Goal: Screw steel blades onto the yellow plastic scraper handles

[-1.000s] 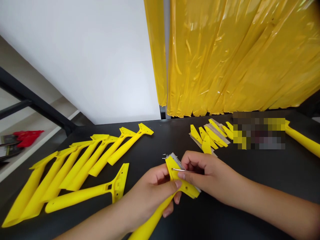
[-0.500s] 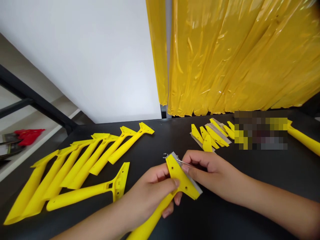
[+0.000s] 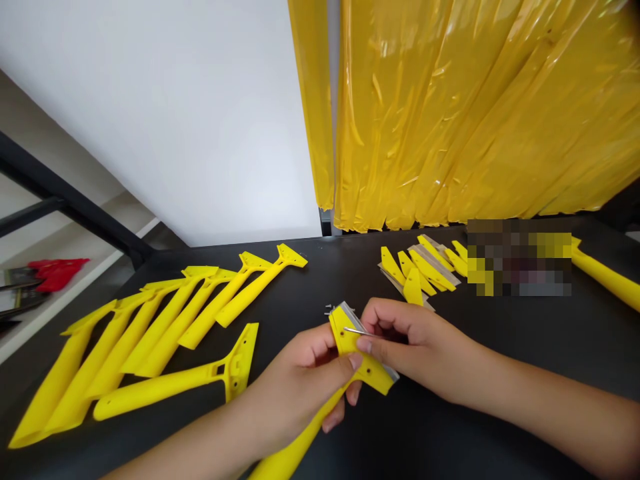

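Observation:
My left hand (image 3: 317, 377) is wrapped round the neck of a yellow scraper (image 3: 345, 347), its thumb pressed on the head. A grey metal blade edge shows along the head's upper right side. Two small dark holes are visible in the head's yellow cover plate. Between thumb and fingers, my right hand (image 3: 400, 340) pinches a thin metal rod (image 3: 356, 331). The rod's tip lies at the upper hole; whether it sits inside, I cannot tell. Just behind the scraper head, several small screws (image 3: 328, 309) lie on the black table (image 3: 425, 427).
Several yellow scraper handles (image 3: 165, 313) lie in a row at left, with one handle (image 3: 160, 393) nearer me. Yellow cover plates (image 3: 413, 287) and grey strips lie at the back right, beside a blurred patch. Another yellow handle (image 3: 607, 273) lies far right. Yellow plastic sheeting (image 3: 450, 120) hangs behind.
The rod's tip has moved from the blade edge down and left to the upper hole. My right hand has shifted slightly left, and the scraper has moved slightly left and up.

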